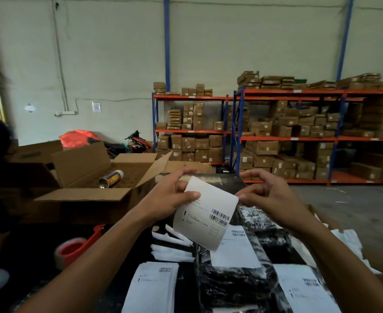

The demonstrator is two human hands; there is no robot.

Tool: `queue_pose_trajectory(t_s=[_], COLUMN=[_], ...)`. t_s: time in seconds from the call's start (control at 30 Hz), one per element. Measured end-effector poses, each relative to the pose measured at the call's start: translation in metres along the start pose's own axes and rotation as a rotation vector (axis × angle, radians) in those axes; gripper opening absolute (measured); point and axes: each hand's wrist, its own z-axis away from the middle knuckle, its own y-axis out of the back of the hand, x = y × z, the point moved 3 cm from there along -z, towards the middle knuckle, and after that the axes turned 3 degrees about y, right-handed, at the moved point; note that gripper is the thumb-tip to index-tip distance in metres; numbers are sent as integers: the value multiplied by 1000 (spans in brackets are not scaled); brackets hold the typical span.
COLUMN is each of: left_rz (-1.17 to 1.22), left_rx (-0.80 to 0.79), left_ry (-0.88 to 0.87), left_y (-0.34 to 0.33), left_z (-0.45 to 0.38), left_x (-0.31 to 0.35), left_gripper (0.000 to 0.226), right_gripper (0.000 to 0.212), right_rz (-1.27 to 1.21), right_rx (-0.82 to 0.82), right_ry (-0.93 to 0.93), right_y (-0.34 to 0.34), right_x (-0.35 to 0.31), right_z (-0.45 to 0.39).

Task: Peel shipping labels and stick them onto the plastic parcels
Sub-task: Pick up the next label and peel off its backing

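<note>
Against the back wall, racks [298, 132] are stacked with cartons. Nearer, an open box [100, 177] is seen left, and black parcels [235, 276] lie below. Above them a curled label [206, 213] is held up, pinched by the left hand [170, 197] and right hand [274, 195] at opposite edges.

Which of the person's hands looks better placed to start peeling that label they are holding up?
Probably the right hand. Its fingertips pinch the label at its right edge, where a peel could start. The left hand grips the label's left side with thumb across its face, steadying it above the black parcels.
</note>
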Motion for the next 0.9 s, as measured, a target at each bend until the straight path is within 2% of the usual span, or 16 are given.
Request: queue_pose_trajectory(t_s=[0.5, 0.67, 0.77, 0.83, 0.9], left_rz=[-109, -154, -282, -384, -346], left_rx=[-23, -3, 114, 278, 380], left_ry=[12, 44, 24, -20, -60], left_y=[-4, -4, -10, -17, -27], left_z=[-3, -2, 0, 5, 13], left_x=[3, 3, 7, 14, 19], left_gripper=[49, 52, 57, 60, 52], right_gripper=[37, 40, 38, 37, 36], right_rz=[-10, -145, -249, -291, -313], right_rx=[-66, -83, -33, 26, 87], right_ry=[23, -1, -7, 3, 18], right_y=[2, -4, -10, -15, -19], right_x=[3, 2, 2, 2, 1], right_z=[6, 8, 11, 12, 12])
